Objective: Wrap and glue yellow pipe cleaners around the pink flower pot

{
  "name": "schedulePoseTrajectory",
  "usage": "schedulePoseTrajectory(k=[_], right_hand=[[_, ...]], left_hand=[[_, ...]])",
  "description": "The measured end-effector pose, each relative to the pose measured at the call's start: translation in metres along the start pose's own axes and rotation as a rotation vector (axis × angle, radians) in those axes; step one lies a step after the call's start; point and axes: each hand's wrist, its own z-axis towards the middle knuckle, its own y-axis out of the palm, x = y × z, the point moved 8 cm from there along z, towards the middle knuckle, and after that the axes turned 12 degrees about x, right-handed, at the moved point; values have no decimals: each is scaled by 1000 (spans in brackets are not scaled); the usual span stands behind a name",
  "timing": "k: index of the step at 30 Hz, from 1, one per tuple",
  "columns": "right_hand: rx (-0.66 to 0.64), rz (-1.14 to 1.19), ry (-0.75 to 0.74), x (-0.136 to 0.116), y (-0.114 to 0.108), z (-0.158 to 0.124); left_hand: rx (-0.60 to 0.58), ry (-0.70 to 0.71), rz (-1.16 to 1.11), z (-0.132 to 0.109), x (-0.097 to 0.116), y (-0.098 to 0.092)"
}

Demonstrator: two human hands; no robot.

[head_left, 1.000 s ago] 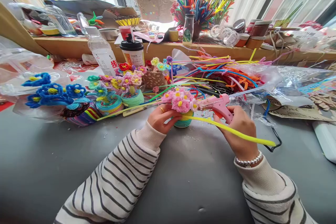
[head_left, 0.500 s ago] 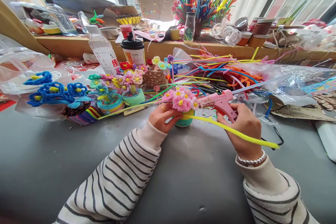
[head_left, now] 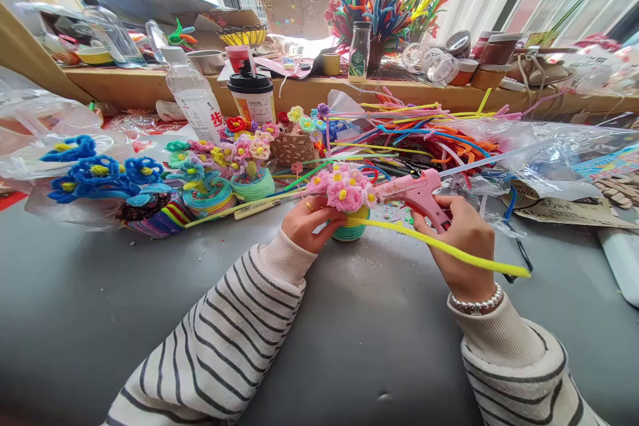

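My left hand point(head_left: 310, 223) is closed, its thumb and fingers pinching one end of a yellow pipe cleaner point(head_left: 439, 247) against the side of a small pot point(head_left: 349, 233). Green and yellow rows wrap this pot, and pink pipe-cleaner flowers point(head_left: 344, 188) with yellow and orange centres fill its top. The pipe cleaner's free end stretches right, passing in front of my right hand point(head_left: 462, 243). That hand is wrapped round the handle of a pink hot glue gun point(head_left: 422, 196). The gun's nozzle points left, right beside the flowers; whether it touches the pot I cannot tell. A glue stick point(head_left: 479, 161) sticks out behind.
To the left stand pots with blue flowers point(head_left: 100, 173) and with mixed flowers point(head_left: 252, 183). A bottle point(head_left: 192, 96) and a lidded cup point(head_left: 252, 98) are behind them. Loose pipe cleaners point(head_left: 424, 126) pile up at the back, and a cutter-like stick point(head_left: 257, 208) lies left of my hand.
Almost nothing differs. The whole view has shifted very slightly, while both hands, the glue gun and the pot keep their places relative to each other.
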Motion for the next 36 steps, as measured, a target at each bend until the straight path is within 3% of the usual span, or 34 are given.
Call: schedulePoseTrajectory(k=[36], right_hand=[[-15, 38, 10, 8, -1, -6]], left_hand=[[28, 70, 14, 2, 6, -3]])
